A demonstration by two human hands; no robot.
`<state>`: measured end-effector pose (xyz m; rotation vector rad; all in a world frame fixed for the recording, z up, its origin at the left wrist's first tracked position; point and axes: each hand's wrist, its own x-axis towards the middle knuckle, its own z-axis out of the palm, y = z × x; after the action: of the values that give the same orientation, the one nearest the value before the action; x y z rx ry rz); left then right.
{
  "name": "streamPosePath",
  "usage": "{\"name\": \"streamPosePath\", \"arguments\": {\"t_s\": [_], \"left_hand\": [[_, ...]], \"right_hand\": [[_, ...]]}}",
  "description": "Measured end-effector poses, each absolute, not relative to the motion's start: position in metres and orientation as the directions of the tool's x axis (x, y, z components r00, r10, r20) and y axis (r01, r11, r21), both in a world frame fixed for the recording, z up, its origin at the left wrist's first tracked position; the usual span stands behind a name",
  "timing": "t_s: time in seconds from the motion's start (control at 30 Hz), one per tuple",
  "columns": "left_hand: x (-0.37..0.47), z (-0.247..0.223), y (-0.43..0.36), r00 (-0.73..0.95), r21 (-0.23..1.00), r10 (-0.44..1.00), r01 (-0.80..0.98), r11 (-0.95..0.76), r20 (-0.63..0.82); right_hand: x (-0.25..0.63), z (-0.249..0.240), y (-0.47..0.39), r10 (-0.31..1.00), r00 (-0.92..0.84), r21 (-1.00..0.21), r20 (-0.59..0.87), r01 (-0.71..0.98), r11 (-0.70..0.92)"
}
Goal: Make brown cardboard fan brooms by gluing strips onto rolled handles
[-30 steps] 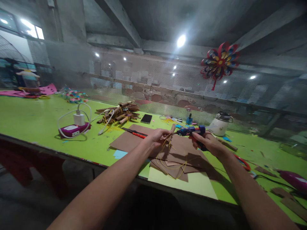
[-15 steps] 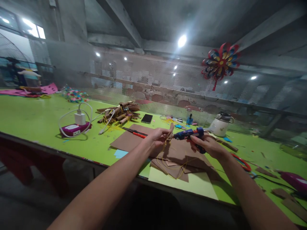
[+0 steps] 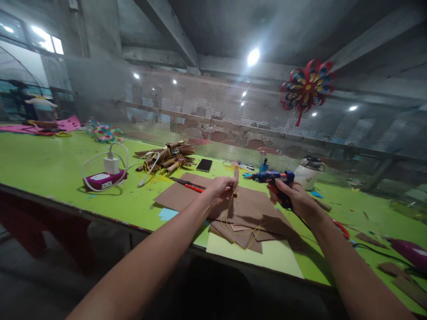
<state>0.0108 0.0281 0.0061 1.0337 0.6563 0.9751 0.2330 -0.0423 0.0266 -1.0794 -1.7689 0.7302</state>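
Observation:
My left hand (image 3: 222,189) pinches a small piece of brown paper (image 3: 236,178) with yellow string (image 3: 230,211) trailing down from it. In my right hand (image 3: 293,195) is a dark blue glue gun (image 3: 273,177), its nozzle pointing left and apart from the brown piece. Below both hands lie brown paper sheets (image 3: 256,206), stacked unevenly, over a pale yellow sheet (image 3: 260,262) at the table's front edge. A utility knife (image 3: 191,185) with red on its handle rests on the brown sheets to the left.
Rolled brown paper pieces (image 3: 167,156) are heaped at the back, near a phone (image 3: 204,165). On the left stands a purple power strip (image 3: 105,178) with a white charger. A white kettle (image 3: 307,172) and a second purple power strip (image 3: 408,252) are on the right.
My right hand has drawn the glue gun right and slightly up, away from the brown piece. My left hand has barely moved, and the brown piece now stands more upright.

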Motion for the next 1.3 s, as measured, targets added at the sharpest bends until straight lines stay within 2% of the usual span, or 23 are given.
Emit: {"name": "streamPosePath", "arguments": {"t_s": [0.07,0.13,0.23,0.3,0.37,0.47,0.53,0.6,0.73,0.93,1.13,1.3], "left_hand": [[0.011,0.007,0.026,0.392,0.921,0.919,-0.367,0.128,0.028],[0.011,0.007,0.023,0.375,0.93,0.926,-0.355,0.1,0.043],[0.01,0.009,0.02,0.365,0.95,0.929,-0.309,0.05,0.069],[0.01,0.009,0.019,0.365,0.957,0.926,-0.291,0.018,0.093],[0.011,0.007,0.02,0.352,0.957,0.928,-0.289,-0.017,0.123],[0.014,0.003,0.024,0.301,0.959,0.937,-0.267,-0.098,0.18],[0.017,0.001,0.026,0.261,0.955,0.933,-0.227,-0.189,0.247],[0.019,0.0,0.026,0.245,0.94,0.915,-0.2,-0.276,0.321],[0.021,-0.001,0.026,0.285,0.918,0.881,-0.242,-0.314,0.377],[0.023,-0.006,0.032,0.276,0.925,0.91,-0.31,-0.221,0.31],[0.024,-0.007,0.03,0.329,0.885,0.931,-0.465,0.015,0.156],[0.025,-0.003,0.021,0.416,0.838,0.91,-0.497,0.227,0.0]], "right_hand": [[0.242,0.022,-0.032,0.899,-0.093,-0.725,0.428,0.558,0.403],[0.253,0.014,-0.02,0.894,-0.038,-0.574,0.447,0.754,0.319],[0.268,0.0,-0.008,0.919,-0.153,-0.391,0.364,0.87,0.3],[0.272,-0.003,-0.006,0.922,-0.251,-0.339,0.296,0.875,0.347],[0.265,0.001,-0.008,0.908,-0.264,-0.39,0.326,0.837,0.384],[0.234,0.011,-0.014,0.886,-0.179,-0.621,0.429,0.654,0.433],[0.205,0.012,-0.017,0.891,-0.139,-0.749,0.433,0.494,0.441],[0.178,0.008,-0.018,0.909,-0.107,-0.809,0.402,0.423,0.408],[0.144,-0.003,-0.018,0.934,-0.065,-0.858,0.35,0.378,0.348],[0.132,-0.005,-0.025,0.928,0.008,-0.907,0.372,0.217,0.361],[0.134,-0.008,-0.03,0.944,0.029,-0.935,0.33,0.146,0.322],[0.135,-0.013,-0.029,0.923,0.036,-0.899,0.383,0.244,0.363]]}}
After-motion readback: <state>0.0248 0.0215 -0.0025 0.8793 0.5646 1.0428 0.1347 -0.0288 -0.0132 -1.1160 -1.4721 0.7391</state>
